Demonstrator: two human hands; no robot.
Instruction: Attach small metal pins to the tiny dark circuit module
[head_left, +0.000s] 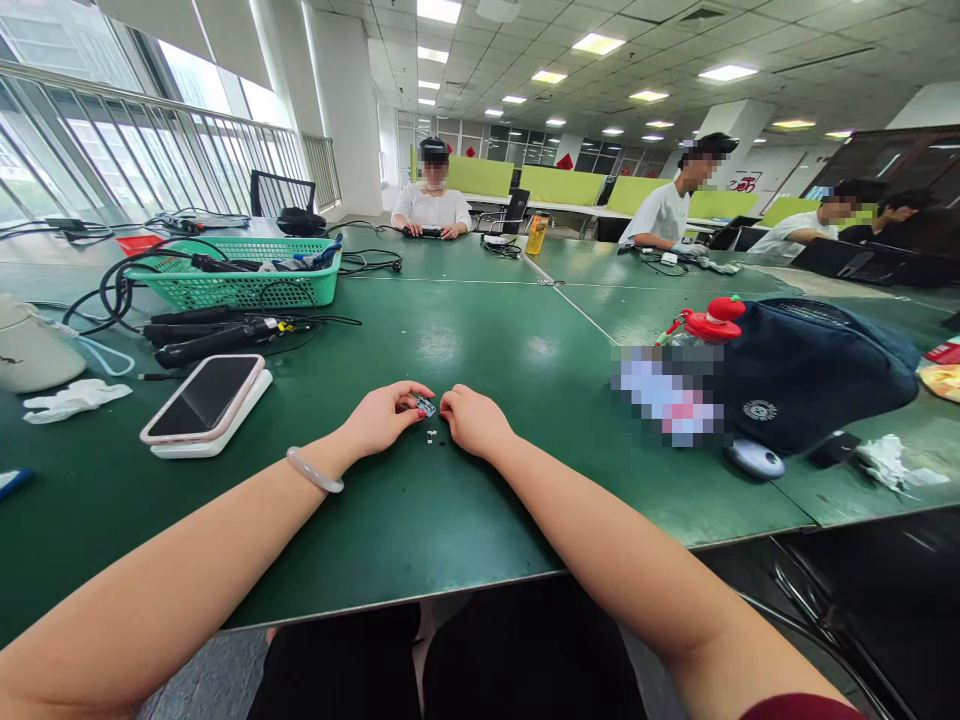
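Observation:
Between the thumb and fingers of my left hand (386,415) is a small circuit board (426,406), bluish with light markings. My right hand (474,420) is just to the right of the board with its fingers curled and pinched together; whatever they may hold is hidden. Below the board, on the green tabletop (442,520), lie a tiny whitish metal-looking part (431,437) and a tiny dark piece (442,444). A pale bangle circles my left wrist.
To the left are a phone (204,400) on a white box, black cable handles (217,340) and a green basket (240,285). A navy bag (817,370) and an oval grey-blue case (756,460) lie right. Several people sit across the table.

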